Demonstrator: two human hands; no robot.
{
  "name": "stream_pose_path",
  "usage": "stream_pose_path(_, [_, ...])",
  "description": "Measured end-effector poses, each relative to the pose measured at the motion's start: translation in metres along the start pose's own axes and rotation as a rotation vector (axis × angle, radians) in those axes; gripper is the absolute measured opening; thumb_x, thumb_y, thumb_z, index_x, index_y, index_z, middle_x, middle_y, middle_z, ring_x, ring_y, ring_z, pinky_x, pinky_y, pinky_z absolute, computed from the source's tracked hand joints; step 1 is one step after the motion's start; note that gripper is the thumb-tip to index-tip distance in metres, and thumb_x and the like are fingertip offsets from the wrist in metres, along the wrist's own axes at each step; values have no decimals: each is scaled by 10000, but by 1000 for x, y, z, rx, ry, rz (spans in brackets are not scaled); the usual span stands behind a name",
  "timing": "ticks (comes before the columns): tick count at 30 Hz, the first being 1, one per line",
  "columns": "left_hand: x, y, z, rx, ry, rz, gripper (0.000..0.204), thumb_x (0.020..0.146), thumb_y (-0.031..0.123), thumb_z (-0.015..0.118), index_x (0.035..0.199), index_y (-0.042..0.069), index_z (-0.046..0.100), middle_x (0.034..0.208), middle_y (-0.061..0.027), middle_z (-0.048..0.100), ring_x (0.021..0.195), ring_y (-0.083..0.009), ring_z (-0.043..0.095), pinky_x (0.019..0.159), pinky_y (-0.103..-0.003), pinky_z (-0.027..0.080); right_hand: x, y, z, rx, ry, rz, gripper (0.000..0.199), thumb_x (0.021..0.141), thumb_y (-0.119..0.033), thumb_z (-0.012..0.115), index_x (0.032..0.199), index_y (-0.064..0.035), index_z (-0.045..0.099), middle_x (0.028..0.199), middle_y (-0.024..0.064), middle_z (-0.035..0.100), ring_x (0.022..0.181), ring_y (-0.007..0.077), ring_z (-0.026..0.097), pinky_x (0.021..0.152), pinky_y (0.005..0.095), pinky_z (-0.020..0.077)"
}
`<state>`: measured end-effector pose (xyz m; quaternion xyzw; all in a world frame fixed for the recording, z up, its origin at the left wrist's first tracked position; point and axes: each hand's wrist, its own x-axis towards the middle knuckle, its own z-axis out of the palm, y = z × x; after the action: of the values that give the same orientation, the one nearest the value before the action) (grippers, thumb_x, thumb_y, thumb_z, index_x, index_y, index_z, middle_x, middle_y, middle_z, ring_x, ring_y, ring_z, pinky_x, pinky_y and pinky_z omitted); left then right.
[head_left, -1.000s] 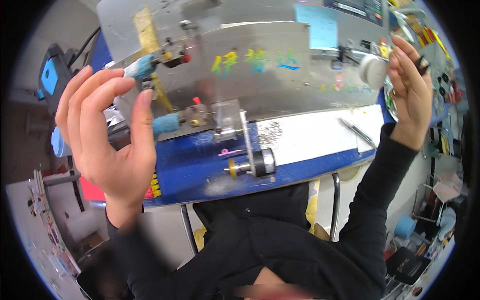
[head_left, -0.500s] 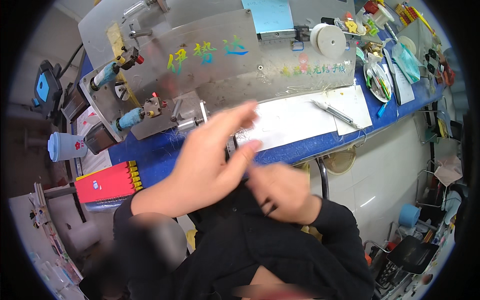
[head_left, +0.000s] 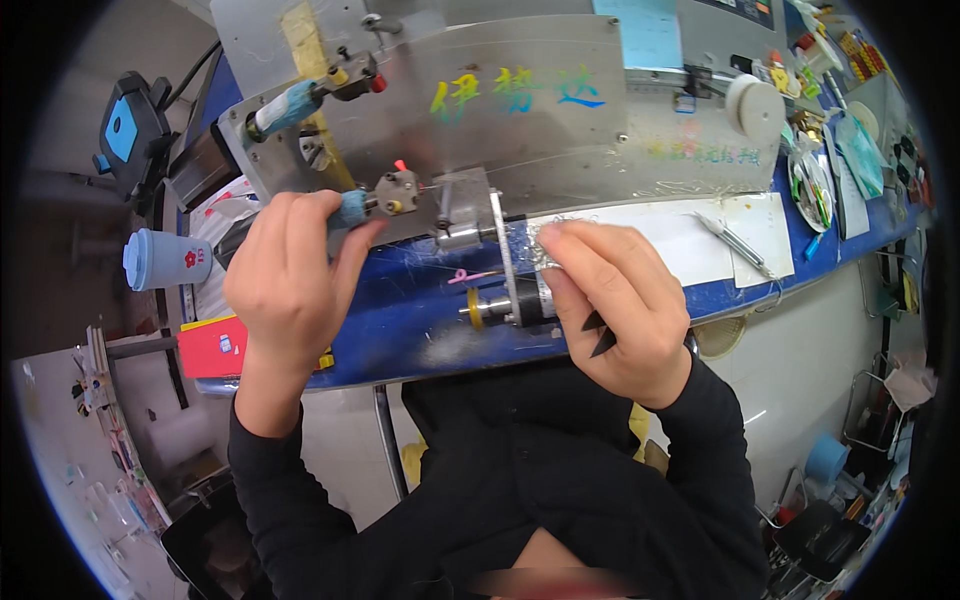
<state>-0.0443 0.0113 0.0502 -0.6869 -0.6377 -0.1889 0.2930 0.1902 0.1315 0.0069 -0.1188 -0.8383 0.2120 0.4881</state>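
My left hand [head_left: 290, 270] is closed round the near blue-wrapped shaft [head_left: 350, 208] on the machine's left side, next to a small metal block with a red tip [head_left: 397, 190]. My right hand [head_left: 632, 300] is pinched at thumb and forefinger beside a tangle of fine clear thread [head_left: 575, 217]; any strand between the fingertips is too fine to make out. A black two-pointed tool [head_left: 602, 340], perhaps tweezers, is tucked in the palm. Between the hands are an upright metal bar [head_left: 503, 245], a brass-ringed spindle [head_left: 485, 307] and a thin pink hooked piece [head_left: 470, 275].
The metal machine plate [head_left: 520, 100] spans the blue bench. A second blue-wrapped shaft [head_left: 287, 108] sits farther back. At left are a light blue cup [head_left: 165, 262] and a red notebook [head_left: 212, 347]. A pen-like tool [head_left: 735, 245] lies on white paper, with a white spool [head_left: 757, 107] behind.
My hands, close together before, have moved apart. The left went left onto the blue-wrapped shaft; the right rose to the thread tangle. The whole view has shifted, with the bench now farther right.
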Motion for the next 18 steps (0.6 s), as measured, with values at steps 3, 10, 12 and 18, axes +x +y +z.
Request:
stream_pose_path(3, [2,-6,2,143,-19,118,398,704,137,849,1005,-20,640,785,-77,592,649,-212,595,539,-319,472,20,5,24,-25,20,-99,495,594,56,707,1089,49,698,1063,159,669,822,292,671,645,334,550])
stream_pose_path(10, [10,0,-23,-131,-286,-164,305,734,105,829,986,28,677,749,-57,577,623,-204,572,572,-329,483,28,4,49,-62,-65,-88,493,621,48,702,1114,37,707,1120,153,675,899,288,671,680,330,558])
stream_pose_path(12, [15,0,-29,-357,-297,-265,207,780,25,788,956,7,681,706,-48,534,591,-141,482,542,-277,380,26,5,52,-68,-67,-94,534,571,31,679,1105,38,704,1121,136,671,894,273,665,636,313,554])
stream_pose_path(18, [23,8,-14,-347,-142,-285,100,821,0,739,853,30,649,670,-64,546,562,-200,508,520,-320,384,19,4,48,-40,-137,48,431,715,84,753,1141,35,708,1152,185,686,962,342,687,817,377,568])
